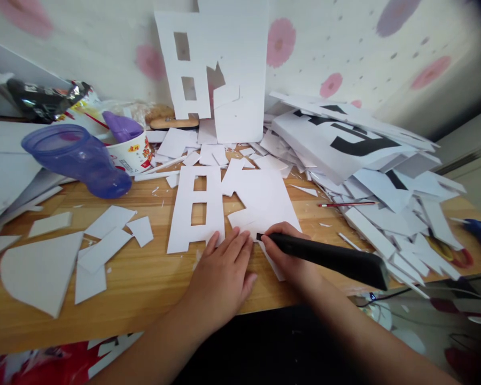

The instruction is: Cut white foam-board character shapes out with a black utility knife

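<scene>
My left hand (224, 272) lies palm down with its fingers stretched out, the tips touching the lower edges of white board pieces. My right hand (291, 262) is wrapped round a black-handled cutter (332, 256), a long thick handle widening at its rear. The cutter's dark tip is over the lower part of a white board sheet (262, 195), close to my left fingertips; the blade itself cannot be made out. Left of this sheet lies a white board strip (176, 230) with two rectangular openings. A jagged gap runs between them; whether they join near my fingers is hidden.
A cut white board (240, 117) leans upright against the wall. Board scraps (104, 222) lie left, beside a purple translucent container (92, 160) and a paper cup (132, 155). To the right are a heap of boards (344, 144), a red pencil (347, 203) and scissors (460, 258).
</scene>
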